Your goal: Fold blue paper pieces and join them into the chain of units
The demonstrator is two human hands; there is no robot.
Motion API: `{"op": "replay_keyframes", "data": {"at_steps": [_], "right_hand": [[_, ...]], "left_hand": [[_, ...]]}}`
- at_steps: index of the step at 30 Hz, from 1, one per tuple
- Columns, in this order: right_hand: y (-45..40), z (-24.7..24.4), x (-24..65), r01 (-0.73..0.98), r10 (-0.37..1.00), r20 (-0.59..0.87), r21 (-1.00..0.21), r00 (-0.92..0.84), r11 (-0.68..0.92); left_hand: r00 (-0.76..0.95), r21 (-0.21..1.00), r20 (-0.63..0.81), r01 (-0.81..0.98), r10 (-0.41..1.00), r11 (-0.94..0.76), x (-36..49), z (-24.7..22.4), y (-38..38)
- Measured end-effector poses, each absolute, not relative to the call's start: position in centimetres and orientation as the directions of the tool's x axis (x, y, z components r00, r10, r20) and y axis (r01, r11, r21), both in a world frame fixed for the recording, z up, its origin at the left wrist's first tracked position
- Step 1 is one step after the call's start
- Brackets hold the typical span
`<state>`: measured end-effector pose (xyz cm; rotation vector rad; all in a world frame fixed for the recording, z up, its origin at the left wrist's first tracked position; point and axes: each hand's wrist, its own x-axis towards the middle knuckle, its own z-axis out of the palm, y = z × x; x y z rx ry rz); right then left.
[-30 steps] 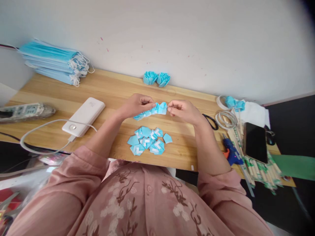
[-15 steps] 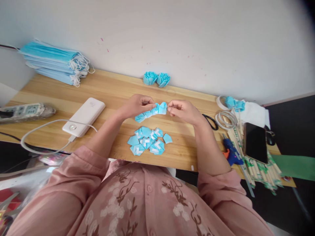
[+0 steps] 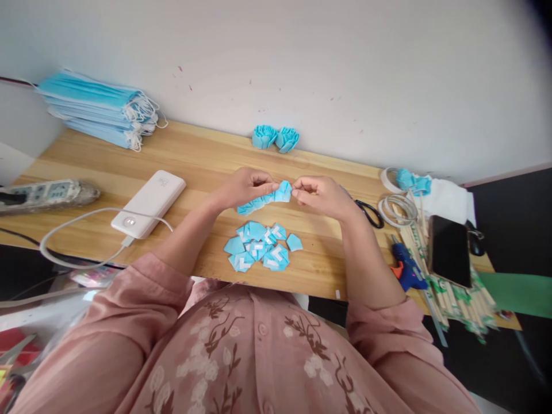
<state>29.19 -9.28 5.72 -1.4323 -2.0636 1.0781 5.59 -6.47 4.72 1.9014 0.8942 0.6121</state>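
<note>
Both hands, left hand (image 3: 245,187) and right hand (image 3: 321,195), pinch a strip of folded blue pieces (image 3: 265,198) (probably taped together) above the loose pile (image 3: 259,247) on the table (image 3: 194,155)

The wooden desk (image 3: 198,158) carries masks (image 3: 97,115), a power bank (image 3: 149,203), blue pieces (image 3: 261,247), two rosettes (image 3: 275,138), a phone (image 3: 449,250), a glue gun (image 3: 405,267)

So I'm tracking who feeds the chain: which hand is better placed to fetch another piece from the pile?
Probably right. The left hand holds most of the blue chain; the right hand only pinches its end piece, and the pile lies just below both.
</note>
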Motion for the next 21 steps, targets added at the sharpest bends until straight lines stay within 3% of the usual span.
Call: {"op": "replay_keyframes", "data": {"at_steps": [13,17,21], "right_hand": [[-9.81,6.33,28.63,0.683,0.93,-0.023,-0.686,-0.366,0.252],[-9.68,6.28,28.9,0.644,0.929,-0.048,-0.734,-0.366,0.215],[-9.19,5.78,29.46,0.499,0.93,-0.011,-0.846,-0.368,0.188]], "left_hand": [[0.62,0.91,0.028,0.309,0.784,-0.277,5.59,4.78,-6.6],[0.609,0.902,0.045,0.316,0.792,-0.294,5.43,4.53,-6.38],[0.579,0.907,0.068,0.302,0.813,-0.292,5.16,4.24,-6.1]]}}
